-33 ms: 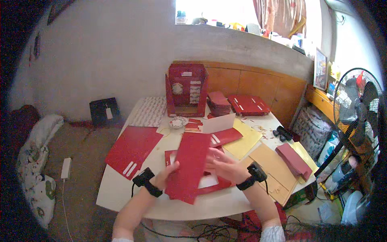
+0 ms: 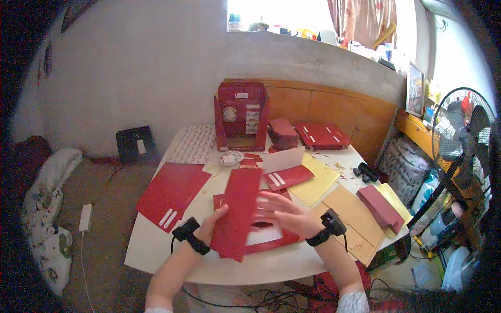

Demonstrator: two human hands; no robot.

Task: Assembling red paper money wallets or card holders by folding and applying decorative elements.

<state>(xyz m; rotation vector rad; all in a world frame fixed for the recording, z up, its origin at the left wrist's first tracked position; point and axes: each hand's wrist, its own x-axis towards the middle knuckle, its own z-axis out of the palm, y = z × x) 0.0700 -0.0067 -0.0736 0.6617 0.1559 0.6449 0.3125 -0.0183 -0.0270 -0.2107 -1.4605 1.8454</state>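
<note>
My left hand (image 2: pixel 213 223) grips the left edge of a long folded red card sleeve (image 2: pixel 239 208), thumb on its front, holding it tilted above the table. Beside its right edge is my right hand (image 2: pixel 284 214), fingers stretched out and slightly blurred; they may be brushing the sleeve. Under both hands lies another red card piece (image 2: pixel 289 241) with white inner areas, partly hidden. Just beyond, a red folded piece with white strips (image 2: pixel 288 178) rests against a pale upright flap (image 2: pixel 284 159). A flat red sheet (image 2: pixel 175 190) lies to the left on the white table (image 2: pixel 151 245).
An open red box (image 2: pixel 241 116) stands at the back, near stacked dark red cards (image 2: pixel 283 134) and red printed sheets (image 2: pixel 322 135). Yellow paper (image 2: pixel 315 180), tan card (image 2: pixel 355 219) and a maroon stack (image 2: pixel 380 208) lie right. A fan (image 2: pixel 464 135) stands farther right.
The red card sleeve has moved left, uncovering more of the folded piece with white strips. My right hand has shifted slightly left.
</note>
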